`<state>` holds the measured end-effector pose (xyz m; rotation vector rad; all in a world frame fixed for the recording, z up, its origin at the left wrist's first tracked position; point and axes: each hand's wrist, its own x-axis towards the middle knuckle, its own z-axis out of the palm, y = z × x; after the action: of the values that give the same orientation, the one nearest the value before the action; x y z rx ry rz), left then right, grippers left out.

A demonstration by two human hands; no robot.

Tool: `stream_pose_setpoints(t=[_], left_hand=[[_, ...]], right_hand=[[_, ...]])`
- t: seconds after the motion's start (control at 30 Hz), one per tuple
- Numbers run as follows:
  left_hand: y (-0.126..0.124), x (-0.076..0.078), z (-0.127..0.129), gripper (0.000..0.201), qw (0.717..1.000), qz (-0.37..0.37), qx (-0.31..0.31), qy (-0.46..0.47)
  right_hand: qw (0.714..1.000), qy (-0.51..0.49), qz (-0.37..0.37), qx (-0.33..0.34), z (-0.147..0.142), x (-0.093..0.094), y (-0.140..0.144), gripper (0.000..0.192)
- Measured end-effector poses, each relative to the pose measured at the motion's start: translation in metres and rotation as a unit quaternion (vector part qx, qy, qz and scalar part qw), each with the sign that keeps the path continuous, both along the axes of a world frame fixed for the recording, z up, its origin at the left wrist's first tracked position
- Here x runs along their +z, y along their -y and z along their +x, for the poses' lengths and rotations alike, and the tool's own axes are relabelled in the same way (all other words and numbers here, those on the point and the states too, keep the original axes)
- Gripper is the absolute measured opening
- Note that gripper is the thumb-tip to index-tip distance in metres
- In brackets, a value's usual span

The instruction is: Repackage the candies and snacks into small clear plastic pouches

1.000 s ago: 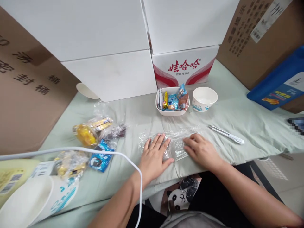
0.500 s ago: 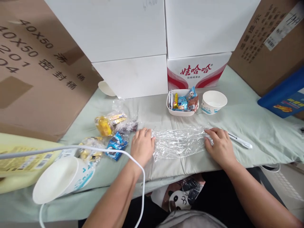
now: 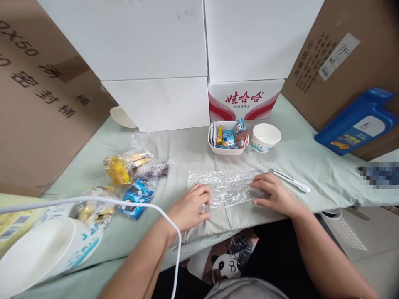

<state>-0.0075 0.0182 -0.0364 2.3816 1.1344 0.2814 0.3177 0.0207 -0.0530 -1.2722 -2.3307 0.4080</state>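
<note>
Watching by head camera from afar, I see a white cable (image 3: 176, 249) looping nearest the lens, left of and nearer than the clear plastic film (image 3: 230, 189), with a large printed paper cup (image 3: 85, 245) farther left. The left hand (image 3: 188, 207) curls over the film's near left corner, thumb apart from fingers — whether plastic is pinched there, I cannot tell. The right hand (image 3: 276, 195) hovers or rests at the film's right end, its thumb and fingertips parted. Half a second ago the hands flanked the ends; now the left has come in over its corner, which I read as flattening giving way to handling the edges. The film lies between them, spread and wrinkled on green cloth (image 3: 330, 180). A blue packet (image 3: 137, 197) and a yellow one (image 3: 117, 170) lie left of the film; a white pen (image 3: 291, 181) lies right. Beyond the film stand a tub (image 3: 229, 151) of wrapped snacks — a white bowl (image 3: 262, 145) just beside it — and stacked boxes (image 3: 156, 101).
</note>
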Motion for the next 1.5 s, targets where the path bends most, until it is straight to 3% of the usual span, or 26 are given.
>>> stream_pose_setpoints(t=[0.03,0.1,0.17,0.3,0.37,0.47,0.57,0.67,0.83,0.93,1.0,1.1,1.17,1.27,1.4,1.5], left_hand=[[-0.001,0.001,-0.003,0.015,1.000,-0.001,0.001,0.003],[-0.004,0.003,-0.008,0.016,1.000,0.001,0.010,0.007],[-0.007,0.006,-0.014,0.020,1.000,0.002,0.026,0.006],[-0.015,0.011,-0.023,0.017,0.997,-0.036,0.067,0.030],[-0.019,0.009,-0.026,0.012,0.989,-0.053,0.127,0.049],[-0.025,-0.001,-0.025,0.013,0.971,-0.049,0.224,0.071],[-0.030,-0.014,-0.018,0.015,0.957,-0.011,0.283,0.068],[-0.032,-0.022,-0.008,0.016,0.948,0.050,0.313,0.004],[-0.032,-0.026,-0.001,0.020,0.932,0.109,0.331,-0.102],[-0.028,-0.025,0.000,0.026,0.912,0.194,0.340,-0.120],[-0.021,-0.024,0.006,0.022,0.911,0.255,0.307,-0.109],[-0.004,-0.023,0.028,0.023,0.936,0.294,0.182,-0.065],[0.010,-0.026,0.047,0.033,0.951,0.290,0.099,-0.051],[0.026,-0.033,0.068,0.056,0.966,0.250,0.033,-0.052],[0.035,-0.039,0.073,0.050,0.984,0.169,-0.046,-0.008],[0.036,-0.037,0.069,0.039,0.982,0.123,-0.136,0.041]], right_hand=[[0.998,-0.001,-0.030,0.049,-0.001,0.003,0.000,0.034],[0.995,0.000,-0.061,0.082,-0.002,0.006,0.000,0.023],[0.996,-0.006,-0.057,0.065,-0.001,0.006,-0.002,0.014],[0.997,-0.047,-0.052,0.040,0.007,0.002,-0.004,0.014],[0.994,-0.081,-0.077,0.003,0.008,-0.002,-0.004,0.015],[0.983,-0.109,-0.102,-0.105,0.005,-0.010,-0.005,0.019],[0.977,-0.090,-0.066,-0.181,-0.003,-0.018,-0.007,0.020],[0.975,-0.043,-0.018,-0.215,-0.011,-0.022,-0.008,0.020],[0.962,0.068,0.073,-0.256,-0.012,-0.029,-0.009,0.028],[0.954,0.089,0.075,-0.274,-0.005,-0.032,-0.011,0.036],[0.962,0.071,0.036,-0.260,-0.002,-0.030,-0.011,0.028],[0.970,0.028,-0.019,-0.240,-0.001,-0.021,-0.006,0.017],[0.965,-0.008,-0.057,-0.257,-0.003,-0.014,0.003,0.016],[0.951,-0.085,-0.148,-0.258,-0.006,-0.003,0.027,0.021],[0.926,-0.204,-0.298,-0.111,-0.009,0.014,0.059,0.036],[0.869,-0.284,-0.404,-0.003,-0.013,0.027,0.068,0.034]])
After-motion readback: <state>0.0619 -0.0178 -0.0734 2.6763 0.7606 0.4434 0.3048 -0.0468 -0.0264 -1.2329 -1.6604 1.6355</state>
